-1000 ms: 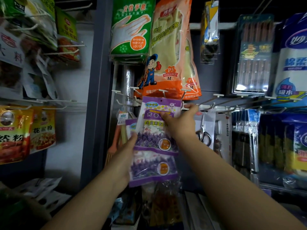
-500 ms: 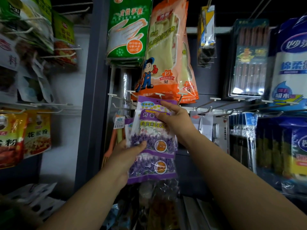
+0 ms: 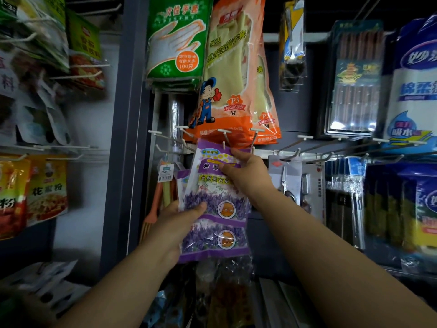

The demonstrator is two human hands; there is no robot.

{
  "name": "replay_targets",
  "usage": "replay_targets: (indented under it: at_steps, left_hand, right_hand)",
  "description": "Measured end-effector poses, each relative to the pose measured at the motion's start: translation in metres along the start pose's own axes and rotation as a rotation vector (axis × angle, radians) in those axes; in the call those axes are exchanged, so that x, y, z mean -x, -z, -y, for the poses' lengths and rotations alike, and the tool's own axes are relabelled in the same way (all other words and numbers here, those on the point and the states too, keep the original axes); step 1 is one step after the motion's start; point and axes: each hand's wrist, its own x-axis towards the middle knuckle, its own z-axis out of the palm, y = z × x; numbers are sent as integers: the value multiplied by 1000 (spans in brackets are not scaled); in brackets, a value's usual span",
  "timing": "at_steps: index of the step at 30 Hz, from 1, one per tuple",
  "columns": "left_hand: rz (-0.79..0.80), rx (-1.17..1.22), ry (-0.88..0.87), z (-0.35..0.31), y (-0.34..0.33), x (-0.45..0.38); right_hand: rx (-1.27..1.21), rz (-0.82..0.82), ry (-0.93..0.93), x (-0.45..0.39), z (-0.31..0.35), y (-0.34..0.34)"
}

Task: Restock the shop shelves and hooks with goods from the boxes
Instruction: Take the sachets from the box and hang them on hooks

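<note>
Hands meet on a purple lavender sachet pack at a shop's peg wall, where we look down along two bare forearms. We see the right hand pinching the pack's top edge, thumb in front and fingers curled behind, holding it up against a white-tipped metal hook; whether the hang hole is on the prong we cannot tell. The left hand grips lower down at the pack's left edge, its thumb pressed on the printed lavender, and it also holds a second purple pack that shows below and behind the first. Directly above hang orange rubber glove packs, and to their left a green pack of disposable gloves. Right of the hands, a carded pair of scissors hangs under the rail, with boxed chopsticks and blue-and-white paper towel packs farther right. Left of a grey upright post, yellow seasoning sachets hang on wire hooks. The lower foreground is too dark for us to read.
</note>
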Motion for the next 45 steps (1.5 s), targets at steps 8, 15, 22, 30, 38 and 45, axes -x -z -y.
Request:
replay_targets:
  at_steps: [8, 15, 22, 30, 38, 45]
  left_hand:
    - [-97, -96, 36, 20, 13, 2]
    - [-121, -164, 73, 30, 40, 15]
    - [-160, -95, 33, 30, 45, 31]
    - [-154, 11, -146, 14, 21, 39]
    - [-376, -175, -373, 17, 30, 48]
    - [-59, 2, -210, 4, 9, 35]
  right_hand:
    - [230, -53, 71, -16, -22, -4]
    - [283, -143, 119, -20, -49, -7]
    - [361, -275, 191, 30, -56, -13]
    - [107, -16, 69, 68, -33, -7]
    - [193, 109, 31, 79, -32, -11]
    - [-258, 274, 75, 78, -18, -5]
